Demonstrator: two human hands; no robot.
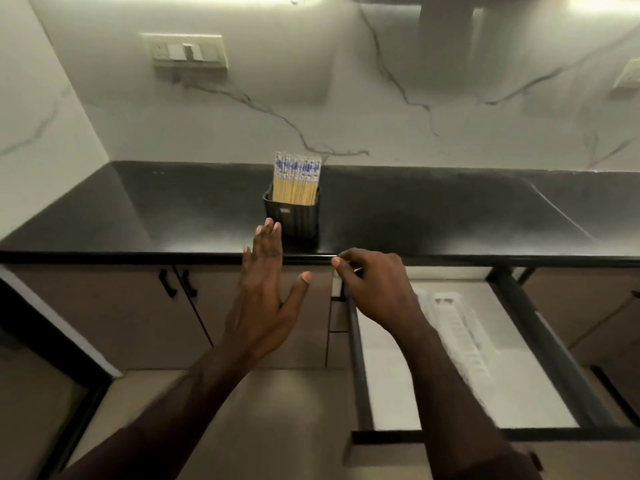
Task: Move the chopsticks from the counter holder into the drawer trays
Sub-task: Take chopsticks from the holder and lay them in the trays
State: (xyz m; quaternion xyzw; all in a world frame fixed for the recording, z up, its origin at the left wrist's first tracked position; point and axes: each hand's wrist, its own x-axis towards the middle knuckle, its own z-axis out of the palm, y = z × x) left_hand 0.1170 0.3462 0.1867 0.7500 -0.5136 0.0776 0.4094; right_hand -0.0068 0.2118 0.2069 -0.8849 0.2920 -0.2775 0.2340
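Black stone forms the counter [433, 216], and on it, at about twelve o'clock from the person's hands, stands a dark ribbed holder [292, 216] packed with chopsticks [296, 181]; their pale wooden shafts stand upright and their tops carry a blue-and-white pattern. The left hand [265, 289] is raised flat in front of the counter edge, fingers straight and close together, thumb spread out toward three o'clock, its fingertips just short of the holder and gripping nothing. The right hand [372, 284] hangs at three o'clock from the left one, over the back left corner of the pulled-out drawer [360, 358]; its fingers are curled with thumb and forefinger drawn together, though whether they pinch anything cannot be told. Inside the drawer, toward four o'clock, lies a white slotted tray [460, 337], blurred. Cabinet doors [104, 306] with black handles sit at nine o'clock below the counter.
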